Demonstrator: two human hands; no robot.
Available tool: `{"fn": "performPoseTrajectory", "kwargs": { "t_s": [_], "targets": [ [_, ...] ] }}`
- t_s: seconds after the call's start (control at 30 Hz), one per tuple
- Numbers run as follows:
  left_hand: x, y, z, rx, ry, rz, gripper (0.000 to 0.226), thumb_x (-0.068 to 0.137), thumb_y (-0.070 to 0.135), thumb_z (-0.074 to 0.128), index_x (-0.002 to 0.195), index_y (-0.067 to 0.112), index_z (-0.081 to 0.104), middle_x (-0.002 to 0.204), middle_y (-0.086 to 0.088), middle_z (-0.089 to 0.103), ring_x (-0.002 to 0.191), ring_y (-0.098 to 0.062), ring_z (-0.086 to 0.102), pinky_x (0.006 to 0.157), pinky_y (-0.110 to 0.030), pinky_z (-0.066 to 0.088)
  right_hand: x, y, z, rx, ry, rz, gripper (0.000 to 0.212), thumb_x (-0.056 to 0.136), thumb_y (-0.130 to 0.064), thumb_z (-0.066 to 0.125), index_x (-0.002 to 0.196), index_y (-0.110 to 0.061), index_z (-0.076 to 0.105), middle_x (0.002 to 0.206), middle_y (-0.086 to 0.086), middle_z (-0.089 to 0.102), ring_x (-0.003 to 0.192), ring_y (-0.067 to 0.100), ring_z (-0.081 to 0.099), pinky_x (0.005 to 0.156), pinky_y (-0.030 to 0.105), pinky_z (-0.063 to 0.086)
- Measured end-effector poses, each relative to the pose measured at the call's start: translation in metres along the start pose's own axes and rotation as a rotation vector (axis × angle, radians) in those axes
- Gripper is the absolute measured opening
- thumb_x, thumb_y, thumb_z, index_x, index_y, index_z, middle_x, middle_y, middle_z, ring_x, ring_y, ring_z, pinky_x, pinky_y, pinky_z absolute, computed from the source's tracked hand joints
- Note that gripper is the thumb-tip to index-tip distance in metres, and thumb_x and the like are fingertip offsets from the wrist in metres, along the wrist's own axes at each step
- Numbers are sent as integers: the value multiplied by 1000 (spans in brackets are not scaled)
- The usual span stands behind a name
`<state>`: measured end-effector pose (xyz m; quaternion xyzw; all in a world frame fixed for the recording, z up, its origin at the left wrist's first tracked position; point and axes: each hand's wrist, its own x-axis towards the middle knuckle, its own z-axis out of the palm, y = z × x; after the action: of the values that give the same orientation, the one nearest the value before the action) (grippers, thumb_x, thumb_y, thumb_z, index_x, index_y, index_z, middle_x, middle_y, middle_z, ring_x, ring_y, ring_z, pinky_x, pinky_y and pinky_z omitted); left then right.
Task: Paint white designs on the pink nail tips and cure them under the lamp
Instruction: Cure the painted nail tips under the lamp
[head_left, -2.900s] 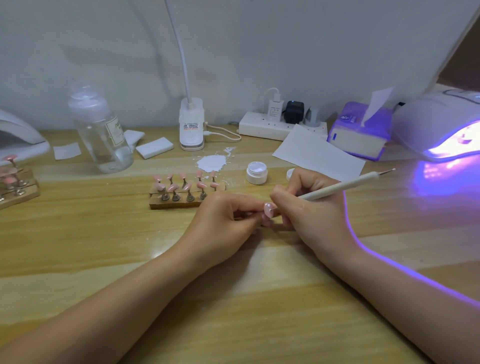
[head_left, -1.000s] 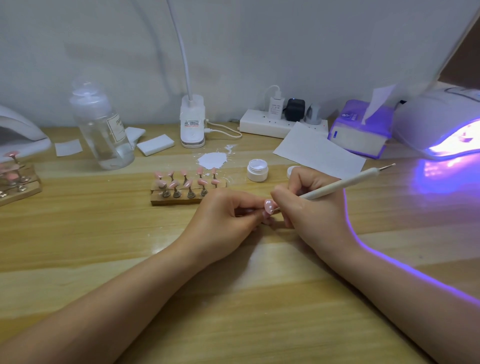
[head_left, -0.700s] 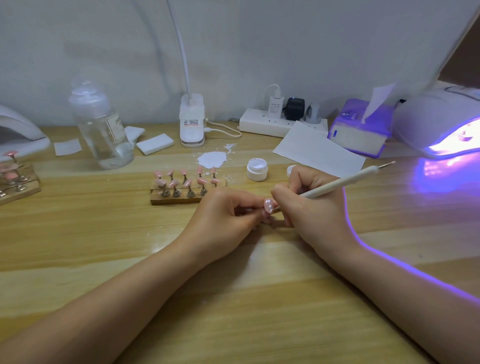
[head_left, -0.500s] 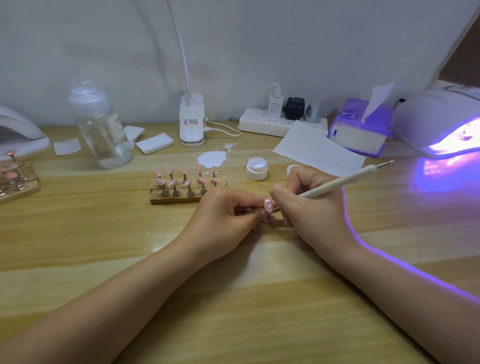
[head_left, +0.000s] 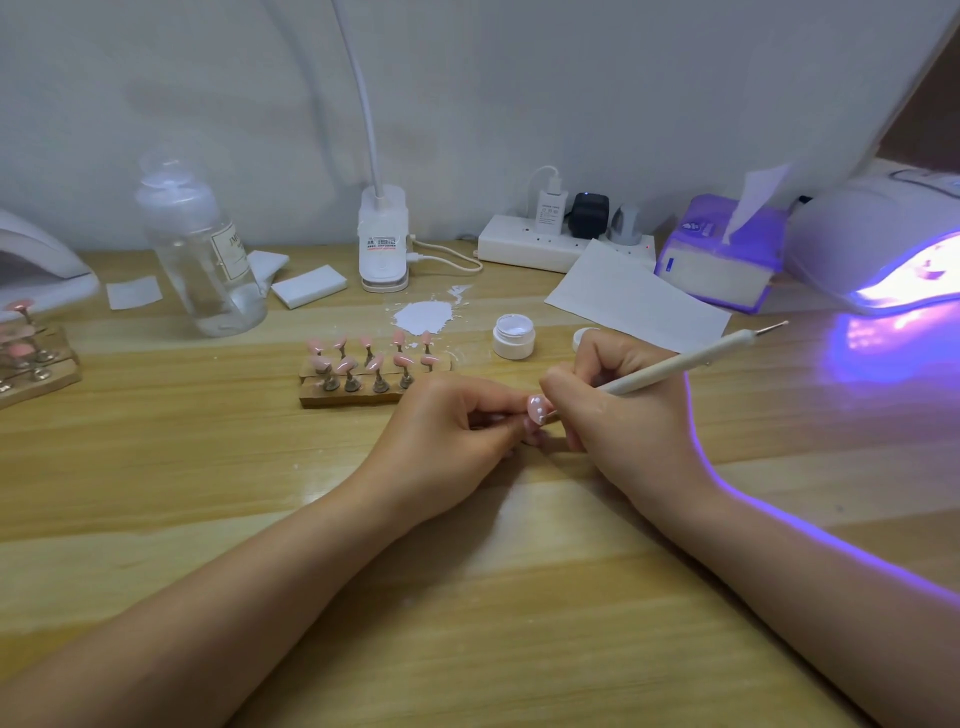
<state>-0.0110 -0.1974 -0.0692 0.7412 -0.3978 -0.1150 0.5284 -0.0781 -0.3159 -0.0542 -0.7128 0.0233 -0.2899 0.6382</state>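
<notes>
My left hand (head_left: 452, 426) pinches the stem of a pink nail tip (head_left: 536, 407) that carries a few white dots. My right hand (head_left: 618, 415) grips a white dotting pen (head_left: 675, 366) like a pencil, its working end touching the nail tip and its spare metal end pointing up to the right. A wooden holder (head_left: 353, 395) just behind my left hand carries several pink nail tips (head_left: 363, 358) on stems. An open jar of white gel (head_left: 513, 336) stands behind my right hand. The curing lamp (head_left: 878, 244) glows purple at the far right.
A smear of white paint (head_left: 423, 315) lies behind the holder. A clear bottle (head_left: 200, 249), a clip lamp base (head_left: 383, 244), a power strip (head_left: 561, 244), a sheet of paper (head_left: 634, 301) and a tissue box (head_left: 722, 254) line the back. A second nail holder (head_left: 31, 358) sits at the left edge.
Both hands have stayed together at the table's middle. The pen has shifted only slightly on the nail tip, and white dots now show on it.
</notes>
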Motion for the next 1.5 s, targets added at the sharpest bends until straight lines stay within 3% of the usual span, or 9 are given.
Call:
{"fn": "performPoseTrajectory", "kwargs": {
  "t_s": [0.2,0.53,0.67,0.8,0.9,0.97,1.23,1.5],
  "targets": [
    [1,0,1,5,-3,-6,22,84,0,62,85,17,75,75,-1,73,70,-3,57,65,-25,47,0,1,0,-18,9,-11,44,69,17,51,42,-14,35,30,-10,42,35,0,49,39,8,35],
    [0,0,0,-9,-2,-7,22,84,2,62,81,20,75,75,-9,72,71,-12,58,66,-36,50,-1,1,0,-11,8,-16,43,70,18,50,43,-12,33,29,-11,42,33,-1,47,41,7,38],
    [1,0,0,0,-7,5,24,84,1,62,82,22,74,75,-8,72,70,-10,57,66,-31,48,-1,-1,1,-2,-5,-12,43,69,19,50,43,-11,34,29,-10,42,34,0,48,39,8,35],
    [1,0,1,-13,5,-5,33,83,1,64,83,33,72,73,10,72,70,3,60,66,-21,48,0,-1,0,10,69,-29,42,72,16,50,47,-12,32,29,-11,35,28,0,40,37,9,33],
    [1,0,1,-14,14,-10,31,82,0,65,88,29,73,74,11,72,69,4,59,67,-20,49,1,1,-2,-29,134,-35,35,70,1,56,48,-9,31,39,6,28,31,2,36,43,19,38],
    [1,-1,1,-10,11,-7,26,82,0,65,90,23,74,76,8,73,69,3,59,67,-22,50,1,1,-1,-26,133,-18,36,73,3,56,49,-9,32,40,7,28,31,1,40,40,17,37],
    [1,1,0,30,4,36,37,82,-1,64,80,36,71,74,5,73,66,-4,58,63,-26,50,0,-2,1,45,75,29,39,75,16,49,49,-9,33,31,-6,33,28,-2,42,35,6,33],
    [1,4,-1,28,-17,54,33,82,-3,63,81,29,72,74,-3,72,67,-7,57,62,-27,47,0,-4,2,54,19,46,42,75,17,49,47,-10,33,28,-9,41,30,0,44,36,7,33]
  ]
}}
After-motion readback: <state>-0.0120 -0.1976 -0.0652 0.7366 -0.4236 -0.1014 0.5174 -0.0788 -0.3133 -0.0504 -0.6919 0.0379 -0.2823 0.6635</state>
